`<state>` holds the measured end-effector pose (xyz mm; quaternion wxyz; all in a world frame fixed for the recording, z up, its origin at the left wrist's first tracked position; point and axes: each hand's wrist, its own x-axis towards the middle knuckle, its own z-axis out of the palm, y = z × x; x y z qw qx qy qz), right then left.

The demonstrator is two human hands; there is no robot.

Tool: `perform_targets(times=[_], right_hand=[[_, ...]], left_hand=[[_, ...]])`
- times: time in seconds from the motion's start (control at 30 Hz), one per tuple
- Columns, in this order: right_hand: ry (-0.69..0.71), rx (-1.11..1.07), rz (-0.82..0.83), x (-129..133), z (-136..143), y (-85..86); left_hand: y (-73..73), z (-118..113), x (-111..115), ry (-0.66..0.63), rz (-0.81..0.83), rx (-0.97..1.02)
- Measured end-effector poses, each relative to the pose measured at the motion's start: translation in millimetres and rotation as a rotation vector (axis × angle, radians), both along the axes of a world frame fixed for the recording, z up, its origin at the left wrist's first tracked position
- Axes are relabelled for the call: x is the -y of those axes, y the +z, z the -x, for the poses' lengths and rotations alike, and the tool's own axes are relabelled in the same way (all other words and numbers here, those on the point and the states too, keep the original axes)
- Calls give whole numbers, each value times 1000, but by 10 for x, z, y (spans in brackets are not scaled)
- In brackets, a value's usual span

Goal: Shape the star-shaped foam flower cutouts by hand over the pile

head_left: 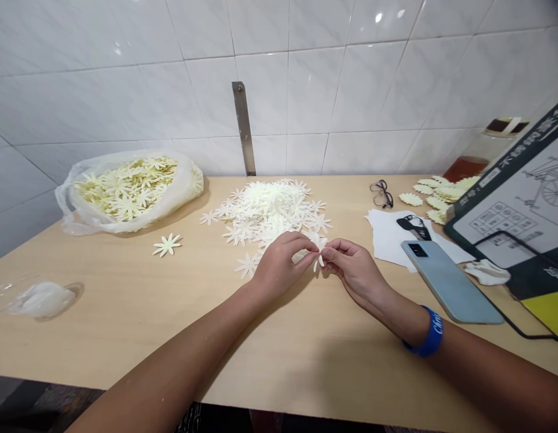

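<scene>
Between my fingertips is a white flower-shaped petal piece (321, 260). My left hand (283, 261) pinches it from the left, thumb against forefinger. From the right, my right hand (353, 269) grips the same piece with its fingertips close to the left ones. Part of the piece is hidden behind the fingers. Right behind my hands lies a loose heap of pale flower-shaped pieces (272, 207). One single yellowish flower piece (167, 245) lies apart, left of the heap.
A plastic bag (182, 192) full of yellowish flower pieces stands at the back left. Crumpled clear plastic (42, 299) lies at the left. On the right are a phone (450, 282), white paper (382, 231), glasses (382, 194), scalloped pieces (441, 192), a jar (480, 153) and a printed box (522, 198).
</scene>
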<state>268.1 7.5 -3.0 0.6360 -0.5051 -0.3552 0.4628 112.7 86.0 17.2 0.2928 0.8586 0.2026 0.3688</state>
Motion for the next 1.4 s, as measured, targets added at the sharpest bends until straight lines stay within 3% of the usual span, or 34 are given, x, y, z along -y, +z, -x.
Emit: perform_targets(times=[0.4,0.63,0.9,1.07,1.27,1.4], right_hand=[[42,-41,1,-3,-4,-3],[86,43,5,-6,1,-27],[31,21,9,-25,-15,-53],[0,-27,41,-37,-33,-41],[-11,-40,33,-27,-28,-34],[-14,-44,25,-29,-25,-32]], left_hand=[[-7,11,-14,26,99,21],[-30,0,-13,58,162,3],[65,-9,-78,215,709,212],[23,8,-180,225,970,382],[-7,33,-214,270,919,380],[-17,65,-244,309,730,266]])
